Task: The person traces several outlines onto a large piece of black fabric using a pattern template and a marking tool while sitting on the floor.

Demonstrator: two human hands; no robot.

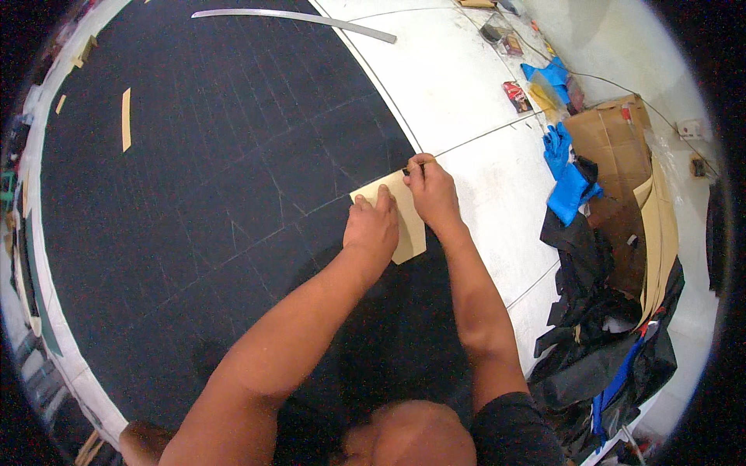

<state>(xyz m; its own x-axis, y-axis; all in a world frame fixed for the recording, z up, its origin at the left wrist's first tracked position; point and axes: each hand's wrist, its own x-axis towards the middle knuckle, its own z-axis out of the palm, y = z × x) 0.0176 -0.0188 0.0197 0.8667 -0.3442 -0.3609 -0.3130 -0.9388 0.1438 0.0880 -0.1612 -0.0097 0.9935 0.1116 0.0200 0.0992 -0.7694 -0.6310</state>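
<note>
A cream card pattern piece (412,247) lies on the dark cloth (233,179), its far right part near the cloth's right edge. My left hand (374,221) rests on the card, fingers stretched out and pressing it down. At the card's far corner, my right hand (430,190) is closed, pinching something small and dark whose kind is hidden by the fingers. Thin chalk lines cross the cloth, and one runs up to the card's far edge.
Across the far end lies a long curved metal ruler (295,15). A narrow cream strip (126,120) is on the cloth at left. On the white table (489,179) at right are blue gloves (558,147), brown cardboard (610,171) and black fabric scraps (579,256).
</note>
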